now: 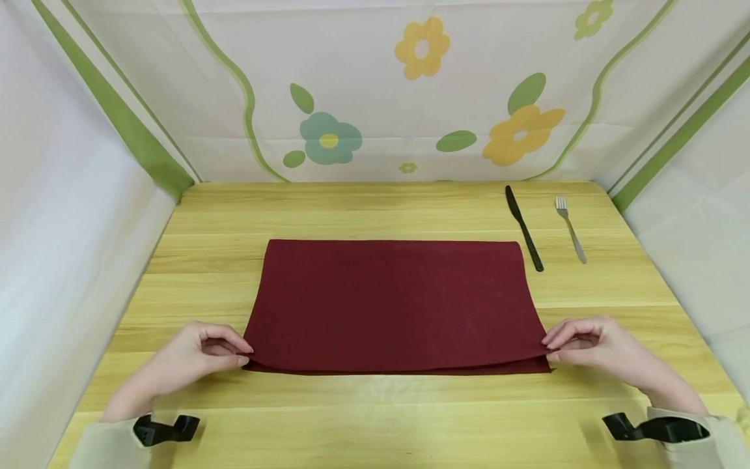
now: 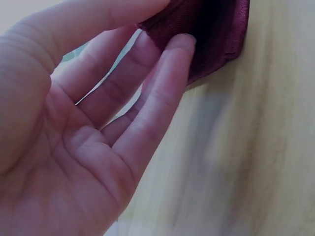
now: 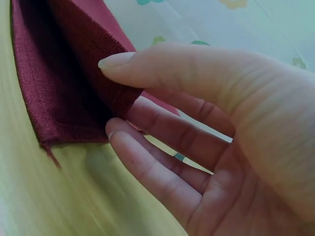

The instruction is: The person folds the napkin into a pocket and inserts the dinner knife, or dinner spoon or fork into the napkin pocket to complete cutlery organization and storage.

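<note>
Your left hand (image 1: 196,355) pinches the folded napkin's (image 1: 394,303) near left corner. Your right hand (image 1: 592,345) pinches its near right corner. The napkin lies flat between them on the table (image 1: 375,417).

Quick count: one dark red cloth (image 1: 392,303), folded over, two layers showing at near edge. One black knife (image 1: 524,228). One silver fork (image 1: 571,229). Two hands: left hand (image 1: 193,355), right hand (image 1: 597,348), one at each near corner. One wooden bench (image 1: 375,417) under it all.
</note>
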`<control>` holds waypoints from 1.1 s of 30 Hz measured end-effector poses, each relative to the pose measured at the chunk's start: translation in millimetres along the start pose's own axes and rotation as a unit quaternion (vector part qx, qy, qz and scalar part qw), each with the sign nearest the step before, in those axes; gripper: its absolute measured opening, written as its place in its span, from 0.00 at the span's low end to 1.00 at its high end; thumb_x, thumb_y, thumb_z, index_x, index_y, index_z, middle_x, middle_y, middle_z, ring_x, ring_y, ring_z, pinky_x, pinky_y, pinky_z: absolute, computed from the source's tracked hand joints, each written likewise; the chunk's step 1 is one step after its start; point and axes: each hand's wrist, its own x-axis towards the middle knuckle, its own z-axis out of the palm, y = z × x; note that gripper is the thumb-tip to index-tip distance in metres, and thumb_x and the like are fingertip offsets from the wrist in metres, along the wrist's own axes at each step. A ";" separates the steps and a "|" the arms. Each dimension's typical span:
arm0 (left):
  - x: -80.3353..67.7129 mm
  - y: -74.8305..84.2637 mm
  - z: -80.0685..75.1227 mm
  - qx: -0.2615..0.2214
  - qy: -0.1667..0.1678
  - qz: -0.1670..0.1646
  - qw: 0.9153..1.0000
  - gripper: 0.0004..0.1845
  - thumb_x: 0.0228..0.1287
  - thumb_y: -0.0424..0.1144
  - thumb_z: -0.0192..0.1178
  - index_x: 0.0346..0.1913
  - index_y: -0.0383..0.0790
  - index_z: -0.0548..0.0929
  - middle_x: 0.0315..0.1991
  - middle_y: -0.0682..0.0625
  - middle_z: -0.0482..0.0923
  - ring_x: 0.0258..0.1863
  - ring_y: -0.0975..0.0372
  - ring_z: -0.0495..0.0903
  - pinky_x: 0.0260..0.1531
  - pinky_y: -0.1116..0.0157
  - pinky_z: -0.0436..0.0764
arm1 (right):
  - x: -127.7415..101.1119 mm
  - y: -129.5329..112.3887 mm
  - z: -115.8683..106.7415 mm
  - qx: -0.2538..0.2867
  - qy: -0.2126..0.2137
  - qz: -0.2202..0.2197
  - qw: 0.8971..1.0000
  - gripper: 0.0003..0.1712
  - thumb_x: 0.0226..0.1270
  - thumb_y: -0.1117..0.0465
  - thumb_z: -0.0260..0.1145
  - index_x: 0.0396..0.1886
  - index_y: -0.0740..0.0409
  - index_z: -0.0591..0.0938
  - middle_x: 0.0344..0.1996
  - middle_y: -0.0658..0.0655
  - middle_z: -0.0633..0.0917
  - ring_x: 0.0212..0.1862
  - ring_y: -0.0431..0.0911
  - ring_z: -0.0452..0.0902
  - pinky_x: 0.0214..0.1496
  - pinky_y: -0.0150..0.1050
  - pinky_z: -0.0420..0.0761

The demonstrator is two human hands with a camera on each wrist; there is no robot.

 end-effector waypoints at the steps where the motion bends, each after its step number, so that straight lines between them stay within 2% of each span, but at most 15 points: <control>1: -0.5 -0.1 -0.4 -0.001 0.002 0.001 1.000 0.06 0.63 0.34 0.72 0.42 0.39 0.90 0.38 0.47 0.88 0.35 0.56 0.88 0.36 0.65 0.85 | -0.4 -0.1 -0.9 0.007 -0.001 -0.001 1.000 0.10 0.62 0.77 0.71 0.37 0.60 0.89 0.43 0.59 0.87 0.44 0.44 0.86 0.43 0.35 0.85; 4: -2.3 0.4 -2.1 -0.006 0.005 0.007 1.000 0.06 0.63 0.32 0.72 0.42 0.38 0.89 0.38 0.45 0.88 0.35 0.56 0.88 0.36 0.65 0.85 | -1.7 0.0 -3.4 0.028 -0.007 -0.010 1.000 0.11 0.63 0.79 0.69 0.38 0.62 0.88 0.43 0.59 0.87 0.45 0.45 0.86 0.43 0.36 0.85; 8: -1.7 -1.0 -2.7 -0.014 -0.022 0.025 0.999 0.07 0.63 0.30 0.71 0.43 0.36 0.88 0.37 0.46 0.88 0.35 0.56 0.88 0.35 0.64 0.86 | -1.5 0.7 -2.6 0.017 -0.032 -0.008 0.999 0.10 0.63 0.76 0.71 0.38 0.60 0.89 0.43 0.60 0.87 0.45 0.46 0.86 0.44 0.36 0.85; 13: 3.3 -7.0 -2.1 0.001 -0.065 0.051 0.997 0.11 0.66 0.30 0.68 0.50 0.34 0.88 0.39 0.50 0.88 0.37 0.59 0.87 0.34 0.64 0.86 | 1.6 0.7 1.9 -0.041 -0.043 0.056 0.997 0.06 0.67 0.66 0.73 0.42 0.57 0.90 0.41 0.55 0.88 0.39 0.44 0.86 0.41 0.33 0.83; 15: 5.9 -5.9 -4.8 0.013 -0.080 0.051 0.995 0.12 0.69 0.31 0.66 0.52 0.34 0.87 0.39 0.51 0.88 0.35 0.62 0.86 0.32 0.66 0.84 | 3.8 -0.4 1.5 -0.059 -0.026 0.086 0.994 0.08 0.69 0.63 0.72 0.45 0.56 0.89 0.41 0.53 0.89 0.39 0.43 0.86 0.41 0.33 0.83; 17: 10.1 -2.6 -8.9 0.035 -0.079 0.045 0.995 0.12 0.71 0.34 0.64 0.54 0.35 0.87 0.40 0.51 0.88 0.35 0.64 0.85 0.32 0.66 0.84 | 8.9 -0.7 -0.6 -0.069 -0.001 0.092 0.993 0.11 0.71 0.61 0.71 0.50 0.59 0.88 0.42 0.53 0.90 0.42 0.42 0.86 0.42 0.32 0.82; 19: 18.6 2.0 -13.4 0.058 -0.051 0.038 0.996 0.13 0.73 0.36 0.63 0.55 0.35 0.86 0.43 0.50 0.87 0.36 0.64 0.84 0.32 0.66 0.83 | 16.9 -0.4 -4.5 -0.074 0.039 0.100 0.991 0.15 0.72 0.59 0.70 0.54 0.61 0.87 0.45 0.54 0.89 0.44 0.40 0.85 0.44 0.31 0.82; 21: 30.8 7.4 -18.6 0.099 0.007 0.026 0.995 0.14 0.74 0.39 0.62 0.58 0.37 0.85 0.43 0.50 0.87 0.36 0.62 0.83 0.31 0.65 0.82 | 27.9 0.6 -10.6 -0.078 0.081 0.107 0.988 0.20 0.72 0.56 0.70 0.58 0.62 0.85 0.48 0.53 0.89 0.46 0.39 0.85 0.45 0.29 0.82; 24: 56.7 15.4 -27.7 0.137 0.095 0.006 0.986 0.19 0.75 0.43 0.62 0.62 0.37 0.82 0.47 0.46 0.85 0.42 0.54 0.84 0.34 0.63 0.83 | 48.8 1.6 -23.4 -0.068 0.127 0.131 0.981 0.27 0.73 0.50 0.69 0.64 0.62 0.82 0.48 0.48 0.89 0.45 0.40 0.86 0.45 0.26 0.80; 26: 76.0 20.5 -34.5 0.150 0.133 -0.005 0.980 0.22 0.76 0.46 0.61 0.65 0.37 0.80 0.48 0.44 0.84 0.44 0.51 0.83 0.37 0.60 0.83 | 64.3 2.2 -31.9 -0.050 0.145 0.141 0.978 0.31 0.74 0.48 0.67 0.66 0.64 0.79 0.48 0.48 0.89 0.45 0.41 0.87 0.46 0.24 0.78; 29: 104.5 23.6 -42.0 0.158 0.159 -0.020 0.974 0.26 0.76 0.51 0.59 0.67 0.37 0.78 0.53 0.41 0.82 0.51 0.48 0.82 0.43 0.54 0.82 | 88.9 4.0 -40.5 -0.014 0.163 0.145 0.976 0.34 0.74 0.47 0.67 0.67 0.69 0.77 0.48 0.50 0.89 0.45 0.42 0.87 0.49 0.27 0.80; 33: 132.5 19.3 -45.4 0.179 0.161 -0.043 0.970 0.26 0.76 0.54 0.58 0.65 0.38 0.80 0.54 0.40 0.82 0.53 0.47 0.80 0.49 0.49 0.78 | 117.1 4.9 -40.9 0.011 0.178 0.161 0.971 0.36 0.71 0.45 0.69 0.64 0.71 0.78 0.46 0.53 0.89 0.43 0.41 0.86 0.48 0.36 0.84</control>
